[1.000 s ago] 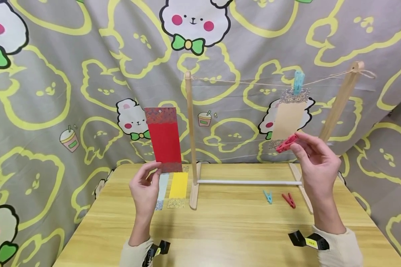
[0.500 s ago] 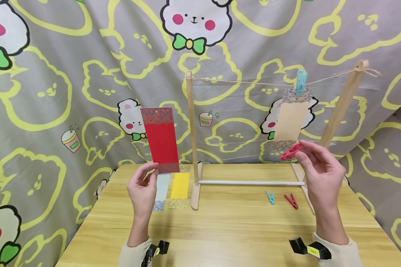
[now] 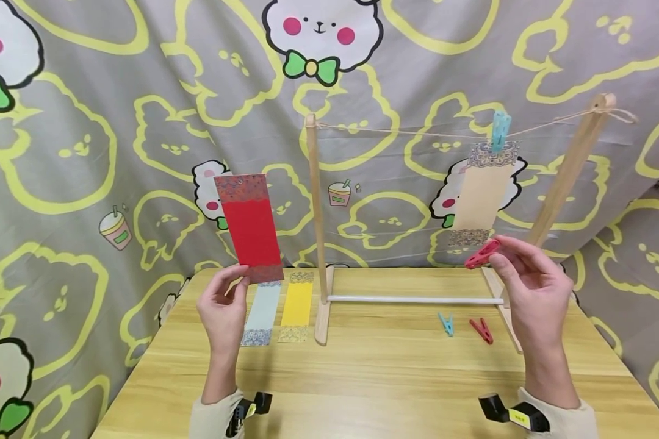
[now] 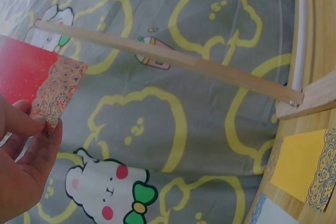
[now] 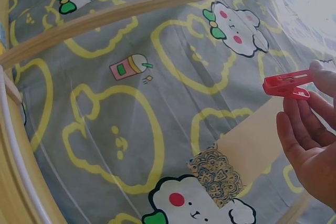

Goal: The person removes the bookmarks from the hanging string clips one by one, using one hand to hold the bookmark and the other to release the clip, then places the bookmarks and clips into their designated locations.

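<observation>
My left hand [image 3: 222, 305] pinches the lower left corner of a red card [image 3: 249, 231] with patterned bands at both ends. The card stands upright in the air, left of the wooden rack. In the left wrist view, thumb and fingers meet on its patterned end. My right hand [image 3: 535, 292] pinches a red clothespin [image 3: 482, 254] between thumb and fingers, by the handle end as the right wrist view shows. Just behind it hangs a beige card [image 3: 482, 198], fixed to the string [image 3: 401, 132] by a blue clothespin [image 3: 501, 131].
The rack's left post [image 3: 316, 207] and right post [image 3: 573, 164] carry the string; a white rod [image 3: 417, 299] joins their feet. A pale blue card [image 3: 263, 314] and a yellow card [image 3: 296, 308] lie at left. A blue clothespin [image 3: 446, 324] and a red clothespin [image 3: 481, 330] lie in front of the rod.
My left hand has moved left with the red card, uncovering more of the pale blue card. My right hand has shifted slightly down and right with the red clothespin.
</observation>
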Demonstrator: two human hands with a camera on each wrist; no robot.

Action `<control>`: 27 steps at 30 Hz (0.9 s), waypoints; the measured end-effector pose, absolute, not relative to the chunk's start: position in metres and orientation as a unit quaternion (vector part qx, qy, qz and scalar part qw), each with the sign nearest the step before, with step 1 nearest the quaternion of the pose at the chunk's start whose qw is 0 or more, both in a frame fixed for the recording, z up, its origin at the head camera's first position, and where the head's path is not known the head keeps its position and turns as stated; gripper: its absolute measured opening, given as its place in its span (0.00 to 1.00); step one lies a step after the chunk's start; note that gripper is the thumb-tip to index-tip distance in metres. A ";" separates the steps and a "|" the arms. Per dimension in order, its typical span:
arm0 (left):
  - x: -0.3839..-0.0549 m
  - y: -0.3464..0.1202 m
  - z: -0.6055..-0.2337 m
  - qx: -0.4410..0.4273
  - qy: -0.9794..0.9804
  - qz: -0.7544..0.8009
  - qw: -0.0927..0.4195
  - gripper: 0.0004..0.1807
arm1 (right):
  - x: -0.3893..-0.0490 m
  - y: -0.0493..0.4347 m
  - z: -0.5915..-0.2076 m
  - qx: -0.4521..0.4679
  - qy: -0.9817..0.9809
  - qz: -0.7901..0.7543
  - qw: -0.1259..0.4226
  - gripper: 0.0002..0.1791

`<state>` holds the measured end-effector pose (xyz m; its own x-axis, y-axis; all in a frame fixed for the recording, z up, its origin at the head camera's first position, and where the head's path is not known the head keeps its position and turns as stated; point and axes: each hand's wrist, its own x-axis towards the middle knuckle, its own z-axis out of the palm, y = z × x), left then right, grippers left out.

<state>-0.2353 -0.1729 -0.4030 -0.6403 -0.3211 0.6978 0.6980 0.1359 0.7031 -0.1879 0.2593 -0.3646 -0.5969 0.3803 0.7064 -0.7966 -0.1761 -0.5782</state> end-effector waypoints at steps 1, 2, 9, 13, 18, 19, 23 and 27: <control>-0.235 -0.174 -0.402 -0.149 -0.634 -0.646 0.399 0.11 | -0.188 0.259 -0.365 0.208 -0.504 0.739 0.396 0.18; -0.235 -0.174 -0.402 -0.151 -0.628 -0.650 0.400 0.11 | -0.188 0.259 -0.366 0.208 -0.505 0.739 0.394 0.18; -0.238 -0.181 -0.404 -0.151 -0.629 -0.654 0.392 0.11 | -0.188 0.262 -0.371 0.189 -0.521 0.734 0.392 0.18; -0.240 -0.188 -0.404 -0.149 -0.632 -0.652 0.390 0.12 | -0.192 0.262 -0.373 0.179 -0.534 0.730 0.388 0.19; -0.240 -0.193 -0.402 -0.133 -0.654 -0.636 0.388 0.12 | -0.194 0.261 -0.374 0.183 -0.531 0.728 0.393 0.18; -0.239 -0.193 -0.401 -0.132 -0.656 -0.634 0.387 0.11 | -0.194 0.261 -0.374 0.183 -0.532 0.728 0.393 0.18; -0.238 -0.195 -0.402 -0.125 -0.659 -0.633 0.387 0.11 | -0.195 0.262 -0.377 0.167 -0.546 0.723 0.389 0.18; -0.237 -0.196 -0.403 -0.120 -0.659 -0.634 0.386 0.11 | -0.196 0.263 -0.381 0.141 -0.578 0.709 0.379 0.17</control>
<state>-0.2369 -0.1965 -0.4032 -0.6734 -0.3308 0.6611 0.6481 0.1661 0.7432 -0.1965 0.2629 -0.3808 -0.6734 0.3744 0.6375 -0.6999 -0.0449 -0.7129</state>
